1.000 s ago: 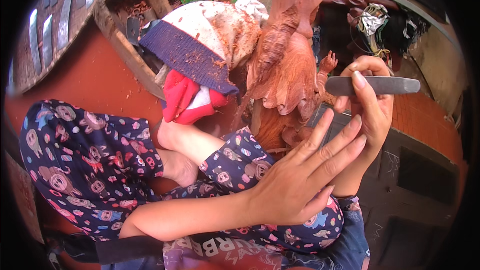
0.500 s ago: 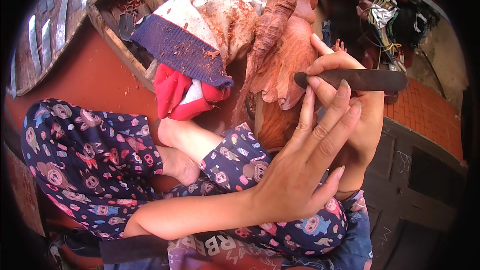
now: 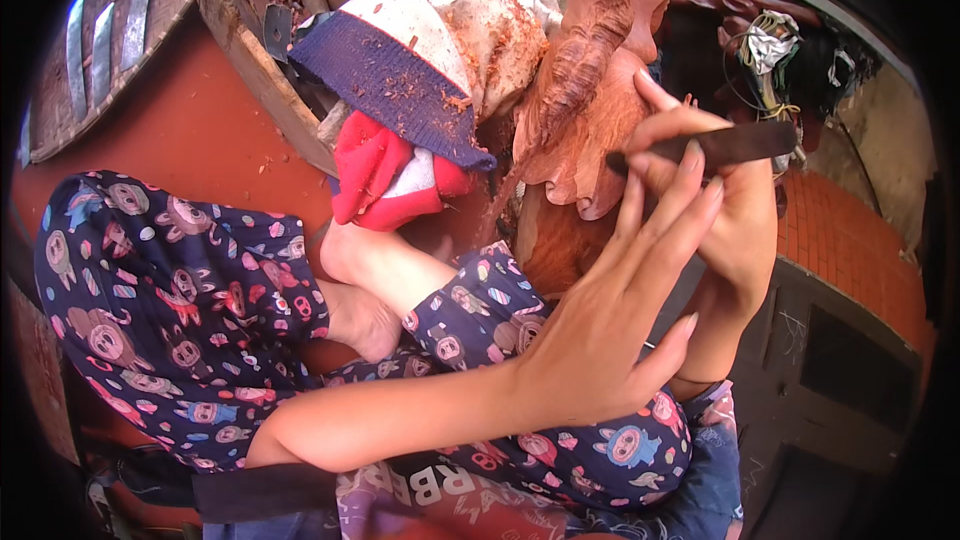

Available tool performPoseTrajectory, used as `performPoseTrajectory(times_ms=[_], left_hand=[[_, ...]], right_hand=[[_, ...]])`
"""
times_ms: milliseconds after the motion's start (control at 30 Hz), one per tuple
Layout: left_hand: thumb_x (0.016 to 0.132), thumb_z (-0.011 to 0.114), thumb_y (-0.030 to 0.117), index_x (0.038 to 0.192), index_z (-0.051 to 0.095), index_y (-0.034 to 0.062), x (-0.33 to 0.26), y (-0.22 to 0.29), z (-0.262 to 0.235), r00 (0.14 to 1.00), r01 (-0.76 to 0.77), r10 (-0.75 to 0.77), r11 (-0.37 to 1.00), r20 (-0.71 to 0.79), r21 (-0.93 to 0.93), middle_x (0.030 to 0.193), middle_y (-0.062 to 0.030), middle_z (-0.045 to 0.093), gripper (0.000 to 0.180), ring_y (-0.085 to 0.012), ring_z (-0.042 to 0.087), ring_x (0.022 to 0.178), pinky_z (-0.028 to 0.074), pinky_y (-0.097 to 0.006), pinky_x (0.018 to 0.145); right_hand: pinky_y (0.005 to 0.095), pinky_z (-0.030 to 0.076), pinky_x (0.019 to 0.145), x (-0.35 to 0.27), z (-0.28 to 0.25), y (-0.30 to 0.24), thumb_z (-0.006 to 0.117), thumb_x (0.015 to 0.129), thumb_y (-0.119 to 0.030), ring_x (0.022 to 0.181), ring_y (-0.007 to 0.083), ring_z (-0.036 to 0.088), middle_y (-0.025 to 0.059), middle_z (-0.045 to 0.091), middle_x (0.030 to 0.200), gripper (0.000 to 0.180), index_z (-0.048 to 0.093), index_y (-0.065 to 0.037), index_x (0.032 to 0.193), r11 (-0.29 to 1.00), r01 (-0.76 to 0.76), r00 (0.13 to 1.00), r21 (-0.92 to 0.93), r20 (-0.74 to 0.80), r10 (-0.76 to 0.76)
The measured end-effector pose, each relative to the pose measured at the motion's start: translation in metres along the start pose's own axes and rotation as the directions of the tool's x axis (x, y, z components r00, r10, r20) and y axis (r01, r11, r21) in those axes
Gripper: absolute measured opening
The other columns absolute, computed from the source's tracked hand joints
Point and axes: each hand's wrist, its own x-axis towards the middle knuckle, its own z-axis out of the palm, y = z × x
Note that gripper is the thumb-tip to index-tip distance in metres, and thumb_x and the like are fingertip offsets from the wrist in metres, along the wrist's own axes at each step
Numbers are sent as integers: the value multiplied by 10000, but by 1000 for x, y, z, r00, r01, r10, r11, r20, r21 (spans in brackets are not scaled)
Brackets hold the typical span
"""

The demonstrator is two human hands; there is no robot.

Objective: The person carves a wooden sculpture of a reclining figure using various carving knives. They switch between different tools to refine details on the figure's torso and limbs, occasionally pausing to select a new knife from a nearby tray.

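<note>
A reddish-brown wood carving (image 3: 590, 155) with flowing, grooved shapes stands in front of me. My right hand (image 3: 745, 225) is closed round a dark, flat, bar-shaped tool (image 3: 750, 143), with the index finger stretched out toward the wood. The tool's narrow end lies close to the carving's lower right edge; whether it touches cannot be made out. From the lower left my left hand (image 3: 590, 340) reaches across my lap. Its fingers are long and stretched out, their tips at the tool beside the right hand, and its thumb stands apart.
A shavings-covered white and navy cloth (image 3: 390, 60) and a red cloth (image 3: 375, 165) lie left of the carving. Behind them is a wooden box (image 3: 260, 70). Several metal blades (image 3: 103, 55) rest on a round woven tray (image 3: 75, 135). My crossed legs (image 3: 180, 310) fill the lower left.
The tool's broad outer end has swung slightly upward and nearer. Both hands have shifted a little against the carving. The whole view has moved slightly, so the carving and cloths appear farther right.
</note>
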Motion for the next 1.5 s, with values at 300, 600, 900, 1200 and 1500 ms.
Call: performPoseTrajectory(times_ms=[300, 600, 900, 1200, 1500], left_hand=[[811, 638, 9, 1593, 191, -10, 2, -3, -2, 1000, -3, 3, 1000, -30, -7, 1650, -319, 102, 901, -617, 91, 1474, 218, -566, 1211], [830, 636, 56, 1585, 165, -37, 20, -4, -6, 999, -23, 26, 994, -28, 110, 1640, -331, 107, 894, -599, 128, 1473, 313, -533, 1179], [843, 653, 71, 1585, 153, -40, 19, -8, -4, 999, -29, 30, 999, -13, 38, 1645, -325, 87, 901, -597, 146, 1470, 315, -521, 1179], [852, 655, 108, 1591, 173, -28, 26, -2, 2, 998, -69, 68, 988, 13, 140, 1647, -323, 91, 892, -601, 146, 1473, 275, -539, 1198], [876, 620, 90, 1589, 151, -49, -3, 2, 17, 999, 19, -16, 996, -30, 87, 1644, -339, 69, 864, -634, 63, 1470, 175, -591, 1208]], right_hand=[[472, 438, 1133, 2, -4, 4, 689, 859, 89, 1024, 225, 676, 117, 682, 921, 57, 701, 60, 906, 992, -16, 998, 126, 58, 9], [505, 414, 1153, 13, -8, -1, 685, 872, 90, 895, 178, 669, 116, 681, 933, 69, 696, 66, 936, 961, -107, 994, 253, 15, 107], [437, 476, 1101, 9, -7, 5, 687, 885, 73, 906, 179, 677, 93, 685, 903, 51, 699, 67, 935, 977, -51, 998, 209, 37, 44], [292, 569, 883, 4, -2, 3, 684, 914, 30, 974, 172, 714, 71, 712, 950, 59, 708, 33, 968, 889, -19, 970, 457, -207, 127], [420, 483, 1088, 2, -2, 3, 700, 868, 24, 790, 141, 663, 60, 692, 863, 48, 692, 63, 896, 996, -40, 998, 85, -48, 44]])
